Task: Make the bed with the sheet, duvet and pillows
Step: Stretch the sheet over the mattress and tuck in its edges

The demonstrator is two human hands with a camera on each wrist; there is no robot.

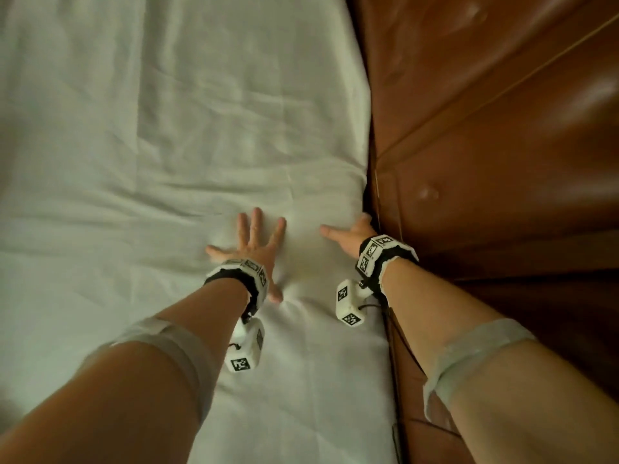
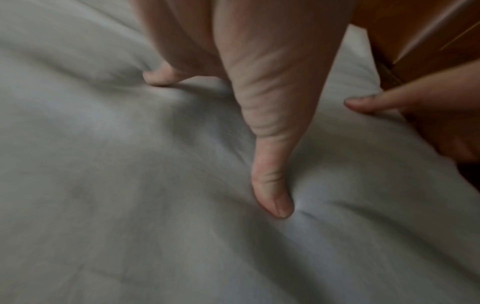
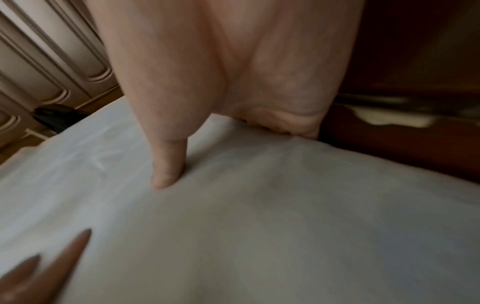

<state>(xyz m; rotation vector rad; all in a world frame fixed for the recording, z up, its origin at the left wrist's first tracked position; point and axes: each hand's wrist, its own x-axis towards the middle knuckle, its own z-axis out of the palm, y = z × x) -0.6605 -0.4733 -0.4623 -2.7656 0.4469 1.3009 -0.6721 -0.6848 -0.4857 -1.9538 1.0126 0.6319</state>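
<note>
A white sheet (image 1: 167, 128) lies spread over the mattress with soft creases. My left hand (image 1: 256, 239) rests flat on it with fingers spread; in the left wrist view its thumb (image 2: 271, 185) dents the cloth. My right hand (image 1: 350, 231) is at the mattress's right edge, against the headboard (image 1: 485, 145). Its thumb (image 3: 166, 168) lies straight on the sheet, and its fingers go down over the edge into the gap, where they are hidden. No duvet or pillow is in view.
The brown padded leather headboard runs along the whole right side, tight against the mattress. In the right wrist view, cream panelled doors (image 3: 52, 51) and a dark object on the floor (image 3: 57, 117) lie beyond the bed's far edge.
</note>
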